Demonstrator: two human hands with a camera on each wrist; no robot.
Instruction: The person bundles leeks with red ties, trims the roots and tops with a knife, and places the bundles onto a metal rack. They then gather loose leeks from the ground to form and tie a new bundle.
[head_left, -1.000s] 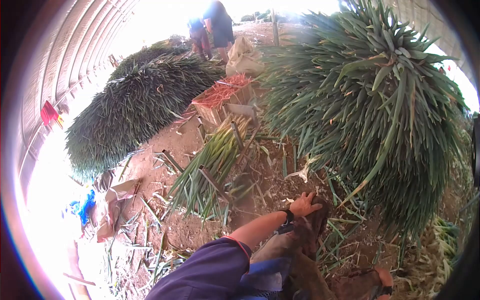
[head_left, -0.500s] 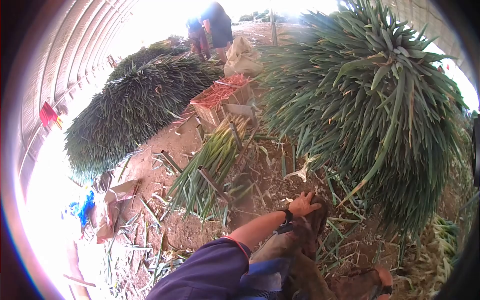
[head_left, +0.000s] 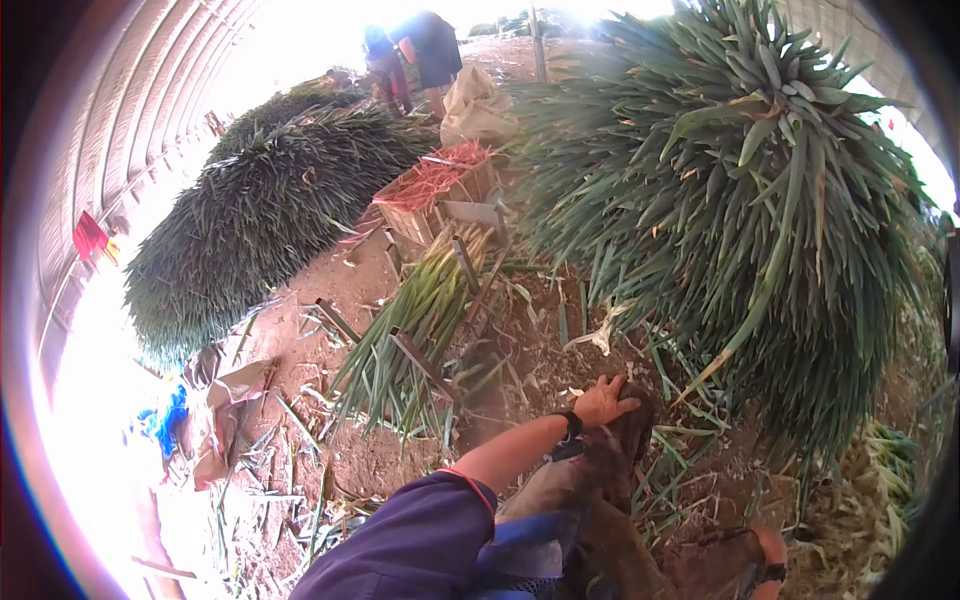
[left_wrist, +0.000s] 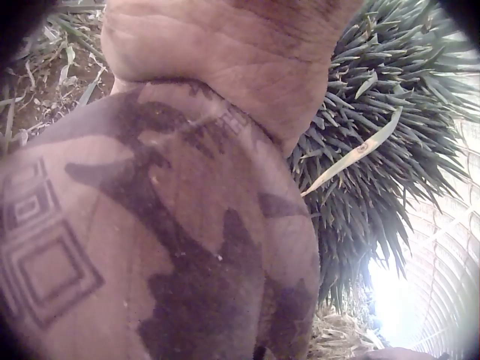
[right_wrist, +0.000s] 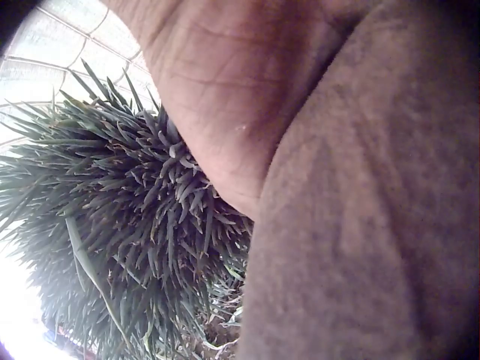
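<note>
My left hand (head_left: 603,402) rests on the knee of my patterned brown trousers (head_left: 625,440), its fingers loosely spread. The left wrist view has its palm (left_wrist: 225,45) lying against the printed cloth. Lower right in the head view, my right hand (head_left: 768,545) rests on the other knee, its fingers partly hidden; the right wrist view has the palm (right_wrist: 232,105) against brown cloth. Neither hand holds anything. Ahead of the left hand lies a bundle of green onions (head_left: 425,320) between metal stakes (head_left: 425,365).
A large heap of green onions (head_left: 720,230) rises at the right, another heap (head_left: 270,200) at the left. Behind the bundle stands a wooden crate (head_left: 405,222) of red strips (head_left: 440,172). A sack (head_left: 480,105) and people (head_left: 430,55) are farther back. Loose leaves litter the soil.
The head view has shifted slightly, so the scene sits a little farther left and higher. Both hands stay on the knees.
</note>
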